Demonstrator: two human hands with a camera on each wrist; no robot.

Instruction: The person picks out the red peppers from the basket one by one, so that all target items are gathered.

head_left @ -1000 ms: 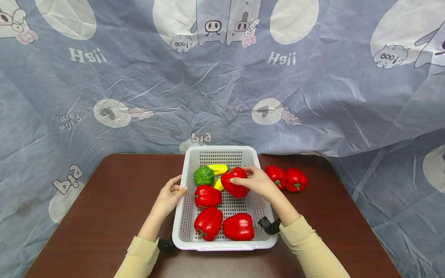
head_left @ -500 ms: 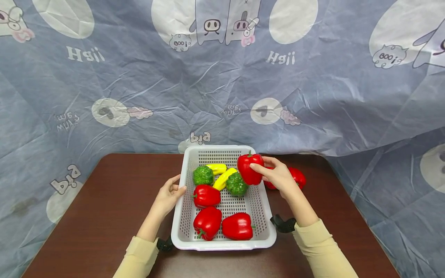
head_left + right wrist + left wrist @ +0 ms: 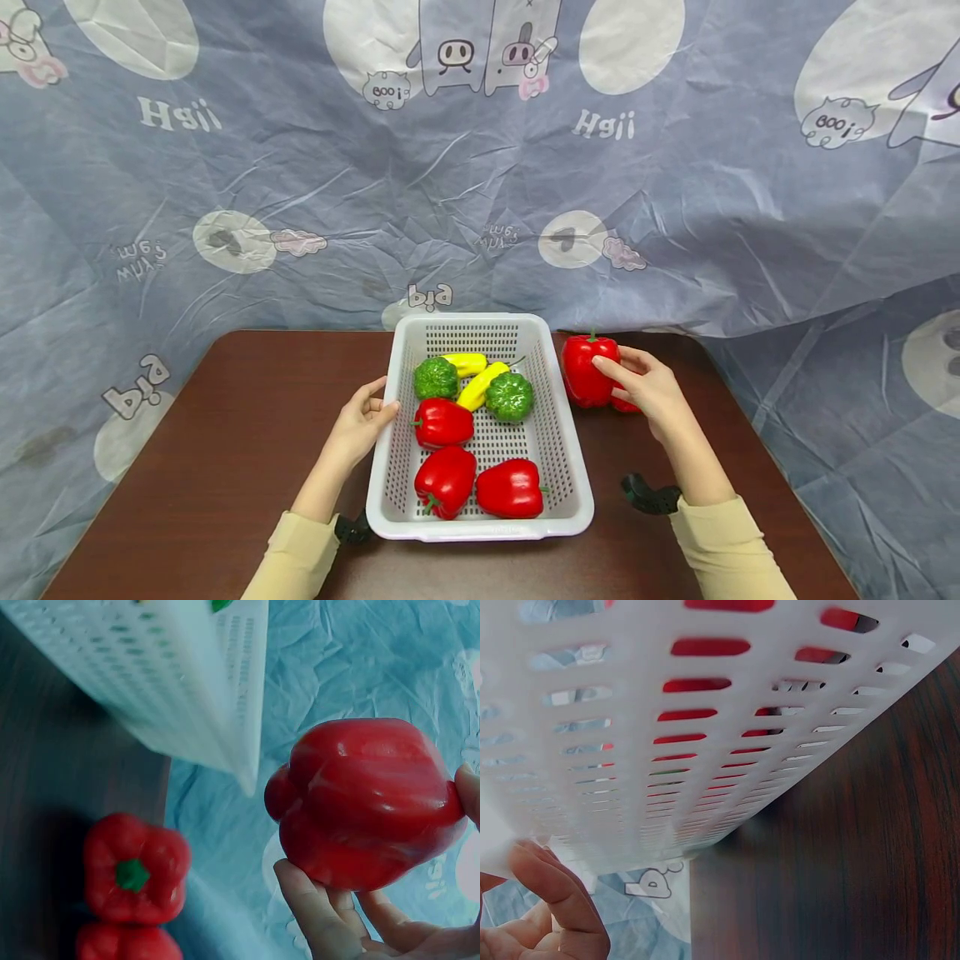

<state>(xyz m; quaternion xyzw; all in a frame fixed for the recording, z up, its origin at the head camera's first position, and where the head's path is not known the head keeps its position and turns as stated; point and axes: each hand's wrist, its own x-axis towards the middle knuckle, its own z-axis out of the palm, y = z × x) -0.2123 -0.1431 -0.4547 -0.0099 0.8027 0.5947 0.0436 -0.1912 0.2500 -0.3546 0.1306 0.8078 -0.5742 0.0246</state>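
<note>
Right hand [image 3: 654,390] grips a red bell pepper [image 3: 585,371], right of frame centre. Left hand [image 3: 360,423] pinches white plastic basket [image 3: 480,530], centre frame.

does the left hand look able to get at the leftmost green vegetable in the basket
Probably yes, after letting go: the left hand grips the white basket by its left rim, the leftmost green vegetable lies just inside, and nothing lies on it.

table pepper [image 3: 626,403]: mostly hidden, head | left hand [image 3: 559,904]: cropped, left wrist
</note>
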